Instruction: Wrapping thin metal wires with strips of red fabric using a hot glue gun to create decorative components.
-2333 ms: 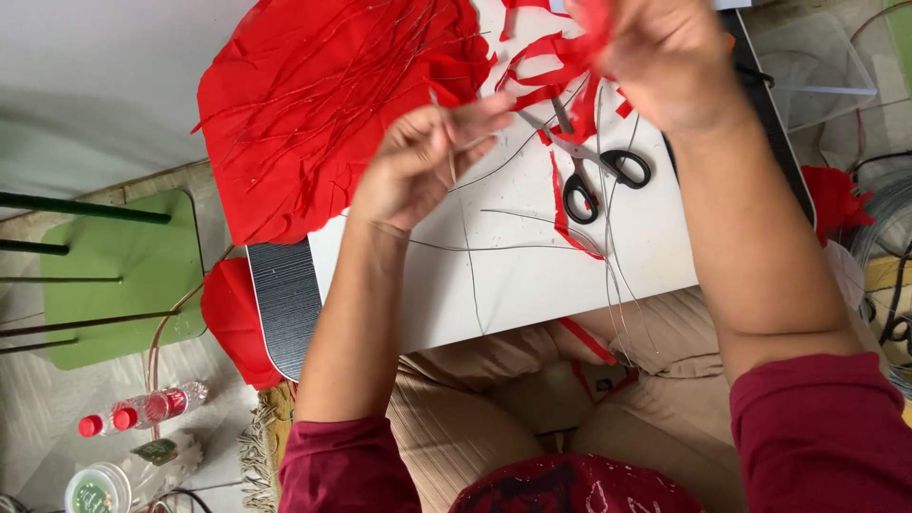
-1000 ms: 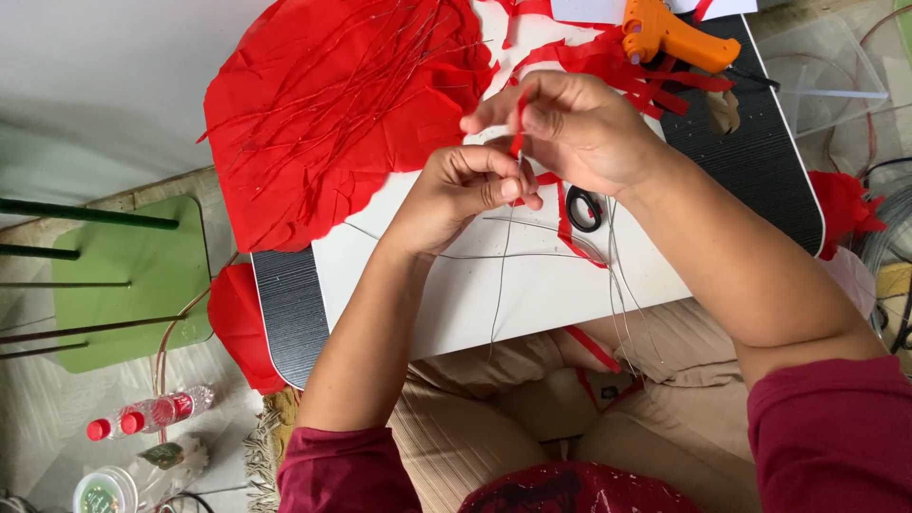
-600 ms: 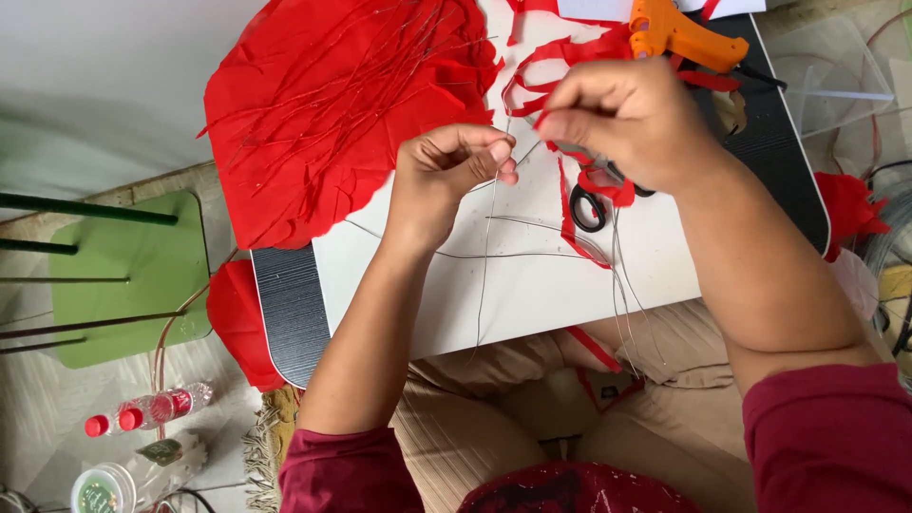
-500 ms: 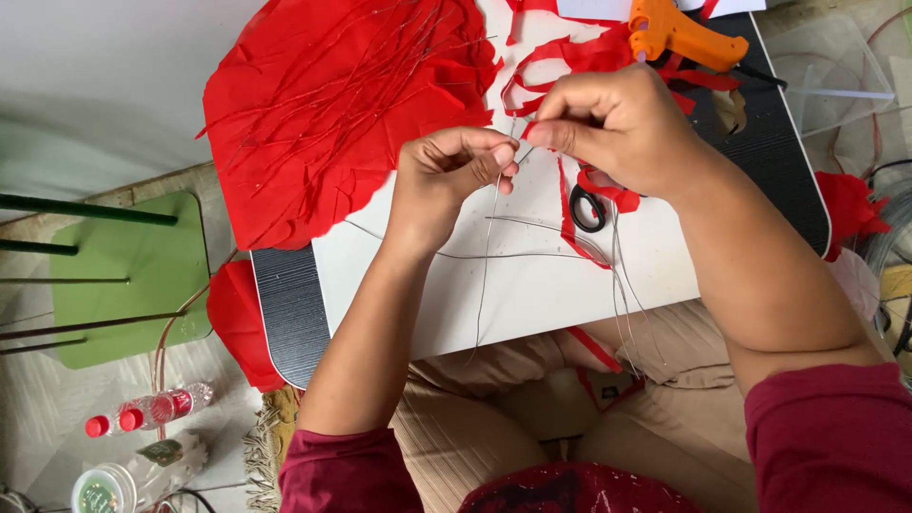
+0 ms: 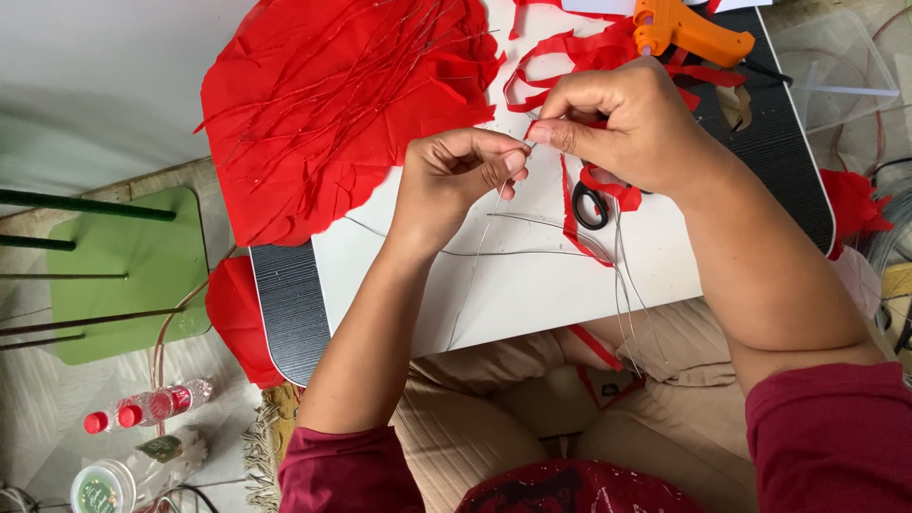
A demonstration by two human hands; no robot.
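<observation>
Both hands have edged closer, fingertips now nearly meeting above the white sheet (image 5: 532, 294). Left hand (image 5: 454, 180) and right hand (image 5: 632, 123) each pinch shut on the thin wire (image 5: 480, 252), which trails down from between them over the black-handled scissors (image 5: 591, 202).

The thin wire (image 5: 475, 256) pinched between the left hand (image 5: 456, 180) and right hand (image 5: 632, 123) looks like bare metal — fine, smooth, faintly shiny. The red sheets (image 5: 332, 104) look like matt tissue-like paper or thin cloth, creased, with ragged edges. The white board (image 5: 532, 285) is smooth and matt; the counter (image 5: 290, 313) under it is dark and finely ribbed. The glue gun (image 5: 679, 28) is glossy orange plastic. The scissors (image 5: 591, 204) have black plastic handles.
</observation>
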